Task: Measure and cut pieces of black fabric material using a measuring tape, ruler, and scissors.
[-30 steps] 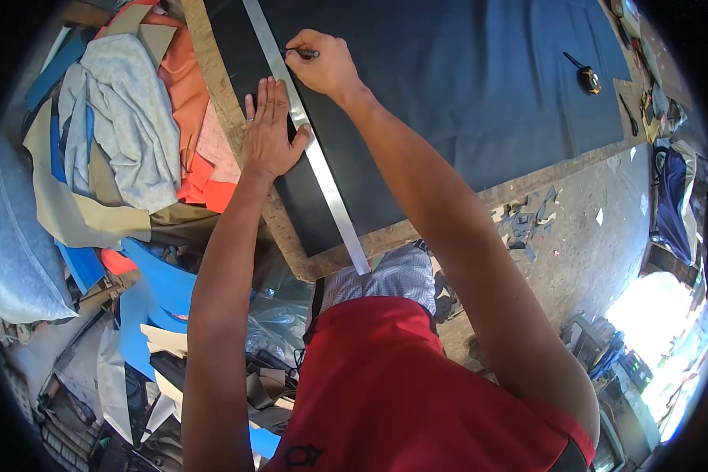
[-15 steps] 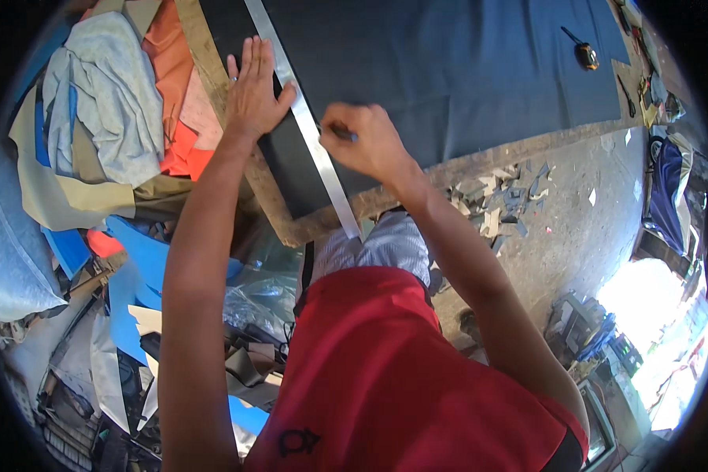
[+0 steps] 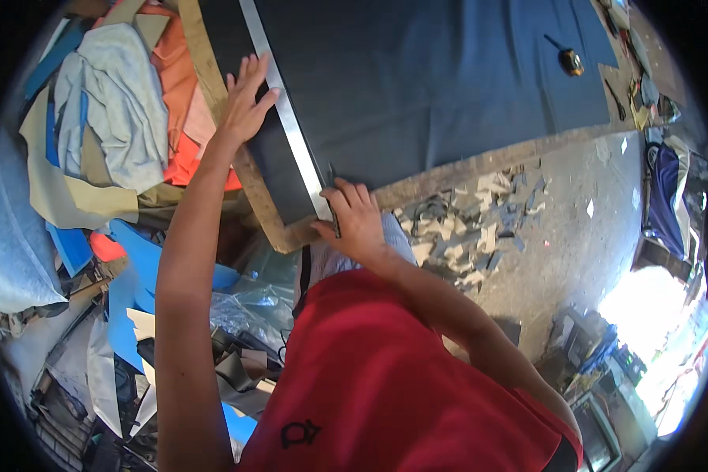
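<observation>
A long silver metal ruler [image 3: 287,118] lies across a black sheet of material [image 3: 448,86] on a wooden-edged table. My left hand [image 3: 248,106] rests by the ruler's left side, fingers stretched and apart, with fingertips and thumb at its edge. At the ruler's near end, close to the table's front edge, is my right hand [image 3: 359,224]. Its fingers are closed around a slim dark pen-like tool [image 3: 337,224], whose thin tip points away from me. Whether that hand also grips the ruler's end, I cannot tell.
A tape measure [image 3: 572,61] sits on the sheet at the far right. Several offcuts [image 3: 480,228] litter the floor beyond the wooden table edge [image 3: 480,161]. Grey cloth [image 3: 118,110] and coloured material pieces are heaped at left. Clear plastic [image 3: 256,303] lies below the table corner.
My right hand has come down toward me to the ruler's near end. The ruler's near end no longer shows beyond the table edge. My left hand has shifted slightly left and nearer.
</observation>
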`<state>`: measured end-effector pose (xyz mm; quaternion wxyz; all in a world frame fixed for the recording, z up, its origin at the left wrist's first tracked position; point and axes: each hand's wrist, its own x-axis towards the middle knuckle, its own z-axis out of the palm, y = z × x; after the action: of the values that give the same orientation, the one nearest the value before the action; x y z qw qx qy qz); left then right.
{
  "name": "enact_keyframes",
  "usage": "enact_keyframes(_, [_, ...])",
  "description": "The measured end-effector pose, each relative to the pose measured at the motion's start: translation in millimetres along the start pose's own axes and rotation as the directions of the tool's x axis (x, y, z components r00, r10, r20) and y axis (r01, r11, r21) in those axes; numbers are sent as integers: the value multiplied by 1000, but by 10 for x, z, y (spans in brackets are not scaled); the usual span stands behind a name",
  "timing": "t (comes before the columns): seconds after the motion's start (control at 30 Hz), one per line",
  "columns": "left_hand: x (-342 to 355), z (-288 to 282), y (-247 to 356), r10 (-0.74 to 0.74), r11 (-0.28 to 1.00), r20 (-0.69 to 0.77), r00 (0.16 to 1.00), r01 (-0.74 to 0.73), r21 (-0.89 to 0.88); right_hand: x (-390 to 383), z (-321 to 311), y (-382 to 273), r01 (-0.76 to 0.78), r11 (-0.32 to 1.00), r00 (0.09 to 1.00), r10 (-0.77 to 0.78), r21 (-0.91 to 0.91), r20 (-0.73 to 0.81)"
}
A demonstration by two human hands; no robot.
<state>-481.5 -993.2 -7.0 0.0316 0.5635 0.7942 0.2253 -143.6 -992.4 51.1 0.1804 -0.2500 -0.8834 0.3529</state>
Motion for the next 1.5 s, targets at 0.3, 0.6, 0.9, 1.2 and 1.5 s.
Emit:
enact_keyframes(0.3, [516,-851,4,255,779,312,915,-385,494,619,-741,646,81,995,995,-77,-51,67])
enact_keyframes(0.6, [785,-844,-835,-120,985,16,993,117,130,3594,-791,1654,400,879,916,-388,-258,99])
enact_keyframes(0.9, [689,-842,-1180,-221,975,39,974,220,31,3782,-406,1887,434,842,899,-429,-320,89])
enact_keyframes(1.2, [651,-825,-1207,-188,980,69,980,182,80,3746,-349,1903,427,829,898,-435,-363,64])
enact_keyframes(1.5, [625,-810,-1232,-140,981,73,987,128,149,3729,-325,1913,424,830,901,-426,-362,80])
